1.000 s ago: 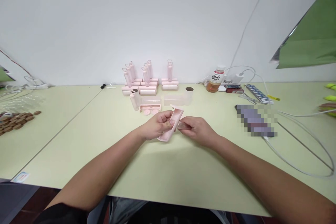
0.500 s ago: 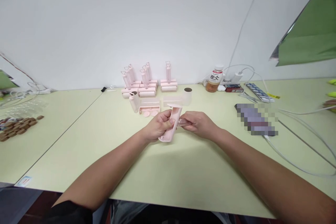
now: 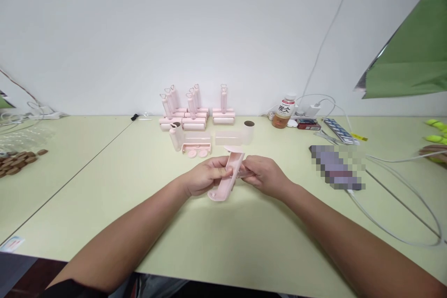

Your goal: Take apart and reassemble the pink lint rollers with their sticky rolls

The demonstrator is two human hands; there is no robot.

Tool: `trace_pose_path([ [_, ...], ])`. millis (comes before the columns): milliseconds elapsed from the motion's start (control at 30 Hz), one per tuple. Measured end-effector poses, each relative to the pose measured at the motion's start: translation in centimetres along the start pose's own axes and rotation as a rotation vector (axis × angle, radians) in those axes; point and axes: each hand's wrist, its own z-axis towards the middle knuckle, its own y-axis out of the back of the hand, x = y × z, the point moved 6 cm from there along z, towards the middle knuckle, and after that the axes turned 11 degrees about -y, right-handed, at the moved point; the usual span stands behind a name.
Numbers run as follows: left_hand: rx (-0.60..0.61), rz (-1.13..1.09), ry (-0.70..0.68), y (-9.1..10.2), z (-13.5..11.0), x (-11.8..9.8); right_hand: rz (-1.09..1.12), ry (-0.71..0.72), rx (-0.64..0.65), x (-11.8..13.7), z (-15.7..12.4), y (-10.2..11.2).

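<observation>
Pale-green table (image 3: pixel 244 242) against white wall (image 3: pixel 223 23), left hand (image 3: pixel 202 178) gripping hollow pink housing (image 3: pixel 224 188), right hand (image 3: pixel 267 175) closed on clear piece (image 3: pixel 246 173) at its side, pink rollers (image 3: pixel 194 126) near wall

phone (image 3: pixel 331 167) pixelated, clear piece (image 3: pixel 245 174) partly hidden by hands (image 3: pixel 266 178), green sheet (image 3: pixel 408 51) cut off

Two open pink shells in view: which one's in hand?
The tilted shell, gripped by the left hand, with the right hand close alongside. The other shell lies farther off on the table, next to two pink discs.
</observation>
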Motion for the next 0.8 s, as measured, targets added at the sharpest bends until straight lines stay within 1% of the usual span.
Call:
trace_pose_path([
  [33, 0.053, -0.023, 0.044, -0.2, -0.2, 0.3, -0.004, 0.018, -0.003, 0.1, -0.1, 0.0],
  [100, 0.116, -0.082, 0.086, -0.5, -0.4, 0.6, -0.018, 0.046, -0.032, 0.1, -0.2, 0.1],
  [167, 0.130, -0.125, 0.086, -0.5, -0.5, 0.8, -0.031, 0.061, -0.068, 0.1, -0.2, 0.3],
  [233, 0.147, -0.119, 0.070, -0.5, -0.5, 0.9, -0.044, 0.073, -0.092, 0.2, -0.2, 0.4],
  [433, 0.169, 0.151, -0.047, -0.8, -0.3, 0.5, -0.075, 0.153, -0.158, 1.0, 0.0, 0.9],
  [567, 0.181, 0.284, -0.083, -1.2, -0.2, 0.4, -0.066, 0.171, -0.139, 0.7, 0.1, 1.3],
  [633, 0.149, 0.283, -0.125, -1.0, -0.2, 0.1, -0.078, 0.136, -0.115, -0.4, 0.2, 1.6],
  [700, 0.131, 0.267, -0.151, -0.6, -0.3, -0.3, -0.100, 0.050, -0.119, -2.0, 0.2, 2.3],
  [800, 0.069, 0.367, -0.213, 0.7, -0.3, -2.0, -0.126, -0.083, -0.147, -3.7, 0.1, 3.4],
])
